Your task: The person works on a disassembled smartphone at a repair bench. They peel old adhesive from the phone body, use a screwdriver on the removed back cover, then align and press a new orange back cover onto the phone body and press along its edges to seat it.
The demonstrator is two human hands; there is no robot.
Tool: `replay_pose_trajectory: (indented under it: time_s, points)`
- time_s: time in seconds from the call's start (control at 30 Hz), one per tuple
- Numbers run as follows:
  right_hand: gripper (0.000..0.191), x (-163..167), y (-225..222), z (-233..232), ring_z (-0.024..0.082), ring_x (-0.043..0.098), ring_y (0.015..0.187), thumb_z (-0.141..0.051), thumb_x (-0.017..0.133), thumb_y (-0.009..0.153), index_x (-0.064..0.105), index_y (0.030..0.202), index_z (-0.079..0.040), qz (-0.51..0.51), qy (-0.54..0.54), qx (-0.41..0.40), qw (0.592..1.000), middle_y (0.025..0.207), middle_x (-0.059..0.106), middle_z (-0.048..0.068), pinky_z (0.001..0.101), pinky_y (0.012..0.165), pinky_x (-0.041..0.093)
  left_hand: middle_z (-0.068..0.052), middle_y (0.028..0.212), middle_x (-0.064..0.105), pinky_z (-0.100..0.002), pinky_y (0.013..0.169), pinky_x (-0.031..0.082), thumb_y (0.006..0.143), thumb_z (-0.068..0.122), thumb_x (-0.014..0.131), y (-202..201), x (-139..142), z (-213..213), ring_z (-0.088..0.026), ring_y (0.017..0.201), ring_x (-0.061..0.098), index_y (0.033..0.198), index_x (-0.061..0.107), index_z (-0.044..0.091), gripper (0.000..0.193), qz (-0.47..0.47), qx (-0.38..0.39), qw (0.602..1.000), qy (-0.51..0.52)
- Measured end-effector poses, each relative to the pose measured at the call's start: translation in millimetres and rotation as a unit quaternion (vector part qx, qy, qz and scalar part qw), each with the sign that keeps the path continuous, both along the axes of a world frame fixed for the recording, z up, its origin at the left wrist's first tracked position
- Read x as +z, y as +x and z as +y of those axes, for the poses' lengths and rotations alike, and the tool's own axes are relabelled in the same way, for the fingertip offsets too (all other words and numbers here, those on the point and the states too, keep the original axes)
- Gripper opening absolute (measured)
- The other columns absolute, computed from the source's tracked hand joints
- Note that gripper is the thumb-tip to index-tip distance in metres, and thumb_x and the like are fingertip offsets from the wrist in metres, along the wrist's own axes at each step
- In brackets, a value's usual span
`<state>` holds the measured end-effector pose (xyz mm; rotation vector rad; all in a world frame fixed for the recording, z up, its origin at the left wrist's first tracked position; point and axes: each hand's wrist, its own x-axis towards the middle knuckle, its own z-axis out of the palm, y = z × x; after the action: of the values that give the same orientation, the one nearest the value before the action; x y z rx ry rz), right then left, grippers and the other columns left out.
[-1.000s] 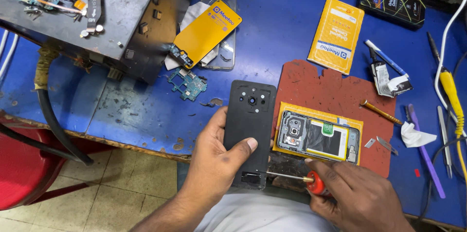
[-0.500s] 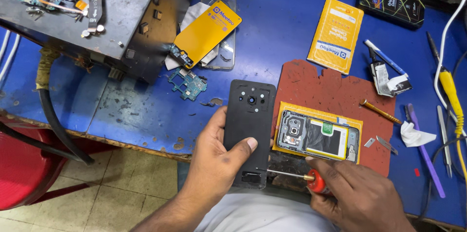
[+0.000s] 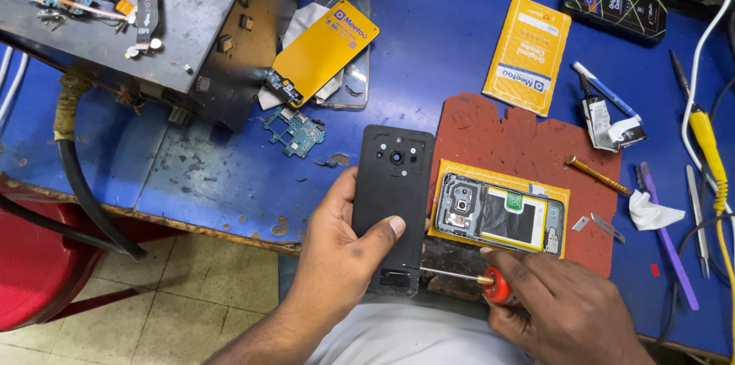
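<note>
My left hand (image 3: 337,258) grips a black phone inner frame (image 3: 390,193) with camera holes, thumb pressed on its face, at the near edge of the blue workbench (image 3: 429,36). My right hand (image 3: 563,311) holds a small red-handled screwdriver (image 3: 467,277); its thin shaft points left and its tip touches the lower part of the frame. Just right of the frame, an opened phone body (image 3: 501,212) with exposed battery and camera module lies on a yellow sheet atop a dark red mat (image 3: 521,139).
A grey metal station (image 3: 145,20) strewn with small parts fills the far left. A yellow-backed display panel (image 3: 321,51), a green circuit board (image 3: 295,131), a yellow packet (image 3: 528,51), tweezers, a purple pry tool (image 3: 666,235) and cables lie around. A red stool (image 3: 38,273) is below left.
</note>
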<state>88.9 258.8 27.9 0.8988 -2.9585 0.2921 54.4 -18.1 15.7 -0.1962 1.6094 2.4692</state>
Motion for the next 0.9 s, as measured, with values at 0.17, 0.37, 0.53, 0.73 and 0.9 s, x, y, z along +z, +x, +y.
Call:
replay_pose_trajectory:
  time_s: [0.17,0.37,0.53,0.73,0.9]
  points:
    - [0.059,-0.6,1.3,1.1,0.022,0.073,0.076,-0.024,0.084,0.065,0.072,0.12,-0.006,0.003,-0.007,0.005,1.0,0.081,0.071,0.008,0.0394,0.069,0.059,-0.013,0.122,0.07,-0.031,0.103,0.052,0.087,-0.009,0.061,-0.9,0.2,-0.2,-0.016,0.114,0.067,0.134,0.053,-0.003,0.048,0.004,-0.001,1.0,0.001]
    - [0.058,-4.3,2.7,3.2,0.022,0.073,0.076,-0.024,0.083,0.066,0.072,0.121,-0.007,-0.004,0.002,-0.005,1.0,0.081,0.072,0.008,0.0393,0.07,0.059,-0.013,0.121,0.07,-0.032,0.101,0.053,0.087,-0.009,0.061,-1.4,0.8,-1.6,-0.016,0.112,0.068,0.134,0.053,-0.003,0.048,-0.01,-0.001,1.0,0.003]
    - [0.059,-4.3,2.8,4.1,0.021,0.073,0.075,-0.025,0.084,0.065,0.072,0.121,-0.007,-0.008,0.002,-0.005,1.0,0.08,0.071,0.007,0.0394,0.069,0.059,-0.013,0.123,0.069,-0.032,0.104,0.051,0.087,-0.009,0.061,-1.3,0.9,-1.5,-0.016,0.115,0.067,0.135,0.052,-0.003,0.049,0.006,-0.001,1.0,0.004]
    - [0.059,-3.2,2.9,3.5,0.022,0.072,0.076,-0.025,0.084,0.065,0.072,0.119,-0.007,0.004,0.0,0.007,1.0,0.082,0.07,0.007,0.0393,0.069,0.058,-0.013,0.124,0.069,-0.032,0.105,0.05,0.087,-0.009,0.061,-1.8,0.2,-1.4,-0.016,0.116,0.066,0.135,0.052,-0.004,0.05,0.011,0.001,1.0,0.002]
    - [0.06,-4.2,3.8,3.3,0.02,0.072,0.075,-0.026,0.084,0.066,0.072,0.121,-0.007,-0.012,0.006,-0.004,1.0,0.081,0.071,0.006,0.0384,0.069,0.058,-0.013,0.122,0.069,-0.032,0.104,0.051,0.087,-0.009,0.061,-1.6,-0.3,-1.8,-0.016,0.115,0.067,0.135,0.052,-0.003,0.05,0.003,0.002,1.0,0.008]
